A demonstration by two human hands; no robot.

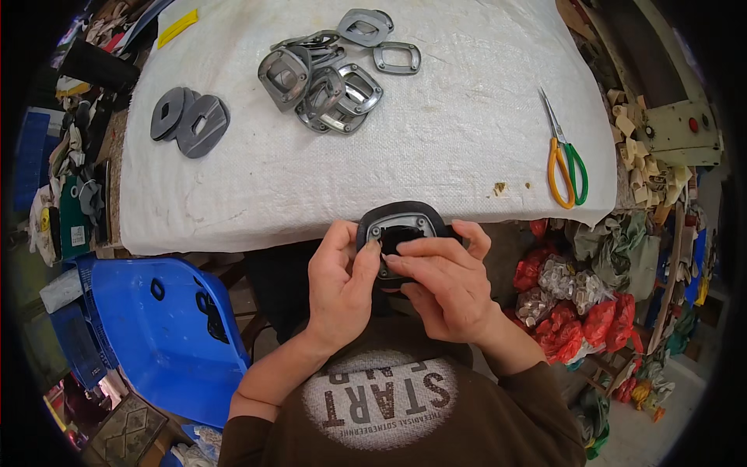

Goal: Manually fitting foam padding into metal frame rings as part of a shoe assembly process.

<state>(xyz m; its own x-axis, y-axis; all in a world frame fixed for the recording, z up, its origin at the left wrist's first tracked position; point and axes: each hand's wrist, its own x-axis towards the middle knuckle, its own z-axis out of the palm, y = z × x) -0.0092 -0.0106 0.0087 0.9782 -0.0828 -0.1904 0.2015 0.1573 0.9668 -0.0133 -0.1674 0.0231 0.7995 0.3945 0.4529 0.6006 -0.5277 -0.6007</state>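
Just off the table's front edge I hold a metal frame (pixel 377 233) with a dark rubber gasket (pixel 401 207) around its outside. My left hand (pixel 342 282) is closed on its left side, thumb on the inner rim. Fingers of my right hand (pixel 450 282) reach over the opening and press near the inner edge; whether they pinch something small is hidden. On the table ahead lies a loose pile of similar metal frames (pixel 362 87). To its left rest several flat grey gaskets (pixel 204 124) with oblong holes.
A white woven sheet (pixel 451 148) covers the table. Scissors (pixel 568 159) with yellow and green handles lie at its right, a yellow strip (pixel 177 28) at far left. A blue tub (pixel 167 342) with black rings stands lower left; red and clear bags (pixel 572 300) crowd the right.
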